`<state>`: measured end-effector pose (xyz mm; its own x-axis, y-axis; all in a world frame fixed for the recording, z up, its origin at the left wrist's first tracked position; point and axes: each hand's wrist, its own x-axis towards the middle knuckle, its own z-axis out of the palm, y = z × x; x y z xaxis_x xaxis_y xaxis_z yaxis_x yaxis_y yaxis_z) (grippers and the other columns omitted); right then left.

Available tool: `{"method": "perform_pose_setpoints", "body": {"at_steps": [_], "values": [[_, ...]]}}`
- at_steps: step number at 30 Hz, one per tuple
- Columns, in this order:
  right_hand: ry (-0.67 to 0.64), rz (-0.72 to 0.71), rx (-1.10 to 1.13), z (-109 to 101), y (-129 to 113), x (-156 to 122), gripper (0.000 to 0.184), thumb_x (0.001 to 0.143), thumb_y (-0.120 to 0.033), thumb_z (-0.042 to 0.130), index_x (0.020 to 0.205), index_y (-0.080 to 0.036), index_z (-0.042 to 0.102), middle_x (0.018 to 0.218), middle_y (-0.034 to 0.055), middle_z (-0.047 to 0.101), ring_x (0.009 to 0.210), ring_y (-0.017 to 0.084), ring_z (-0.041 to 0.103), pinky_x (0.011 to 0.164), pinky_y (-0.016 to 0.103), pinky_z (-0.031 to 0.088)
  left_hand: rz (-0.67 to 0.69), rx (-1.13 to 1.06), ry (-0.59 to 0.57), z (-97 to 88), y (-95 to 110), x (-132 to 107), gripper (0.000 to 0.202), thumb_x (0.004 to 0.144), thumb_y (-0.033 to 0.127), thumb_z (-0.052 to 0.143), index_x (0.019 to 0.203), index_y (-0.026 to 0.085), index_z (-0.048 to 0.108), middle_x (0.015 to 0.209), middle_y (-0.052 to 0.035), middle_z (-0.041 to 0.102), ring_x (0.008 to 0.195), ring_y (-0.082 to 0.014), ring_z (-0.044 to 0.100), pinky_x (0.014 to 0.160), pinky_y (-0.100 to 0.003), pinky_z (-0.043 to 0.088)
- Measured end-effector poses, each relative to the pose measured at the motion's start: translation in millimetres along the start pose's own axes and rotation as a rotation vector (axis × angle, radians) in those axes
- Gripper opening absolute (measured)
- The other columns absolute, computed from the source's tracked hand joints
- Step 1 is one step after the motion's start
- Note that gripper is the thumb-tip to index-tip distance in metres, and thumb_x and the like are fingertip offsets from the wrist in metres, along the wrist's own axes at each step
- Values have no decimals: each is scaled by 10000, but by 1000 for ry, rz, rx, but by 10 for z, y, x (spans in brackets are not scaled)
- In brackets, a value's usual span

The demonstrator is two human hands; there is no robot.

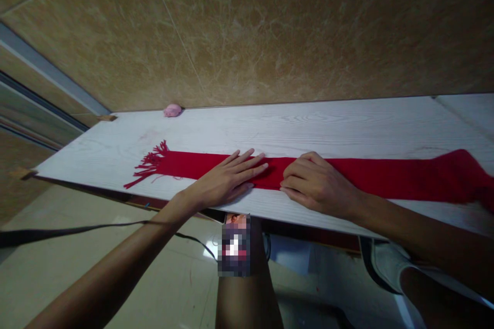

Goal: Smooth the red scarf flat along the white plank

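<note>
Left grip (227, 179): bare hand laid palm down on the red scarf (378, 177), fingers apart and extended, nothing clamped. Right grip (316, 185): to the right of the left one, a narrow gap of cloth between them; fingers bent and drawn together, tips on the scarf. Cannot tell whether fabric is pinched there. Scarf lies under both grips as a long band, running out to either side along the white wood-grain counter (270, 128). Left of the left grip: flat length ending in a splayed fringe (150, 164). Right of the right grip: flat stretch, then a rumpled end close to the view's edge. Beyond the left grip and further left: small pink object (172, 110), near the wall (270, 31), identity unclear. Below the left grip, on the near side of the counter: pixelated patch (233, 247), content unreadable. Black strap (92, 226) left of and below the left grip, above the pale floor (173, 288).
</note>
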<state>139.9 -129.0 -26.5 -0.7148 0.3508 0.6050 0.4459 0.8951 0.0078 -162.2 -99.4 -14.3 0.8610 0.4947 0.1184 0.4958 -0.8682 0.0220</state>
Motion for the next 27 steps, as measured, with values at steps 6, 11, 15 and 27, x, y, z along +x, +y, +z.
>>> {"method": "perform_pose_setpoints", "body": {"at_steps": [6,11,15,27], "values": [[-20,-8,80,24,29,-5,173,1053,-186,574,959,-164,718,1035,80,741,982,205,639,895,381,474,127,-38,-17,-41,3,-17,499,1137,226,371,1626,210,465,1675,-78,463,1623,-212,322,1357,-500,311],[-44,9,116,54,42,-17,183,1052,-188,563,967,-157,722,1094,106,755,1001,215,678,892,370,552,133,-56,-19,-40,18,-21,475,1138,216,363,1582,194,531,1643,-81,511,1577,-199,412,1341,-444,358],[-60,26,152,49,36,-7,185,1049,-177,558,970,-151,723,1085,102,763,985,214,694,889,373,568,151,-122,47,-26,25,-9,451,1138,219,378,1534,167,586,1600,-96,563,1527,-195,494,1308,-420,418],[-118,267,151,-18,98,288,425,1111,-346,426,1402,-174,683,1522,145,627,1419,274,575,1184,525,459,-240,-189,41,-79,34,51,566,1151,453,324,1657,214,411,1748,-83,334,1674,-270,147,1363,-598,196]]}}
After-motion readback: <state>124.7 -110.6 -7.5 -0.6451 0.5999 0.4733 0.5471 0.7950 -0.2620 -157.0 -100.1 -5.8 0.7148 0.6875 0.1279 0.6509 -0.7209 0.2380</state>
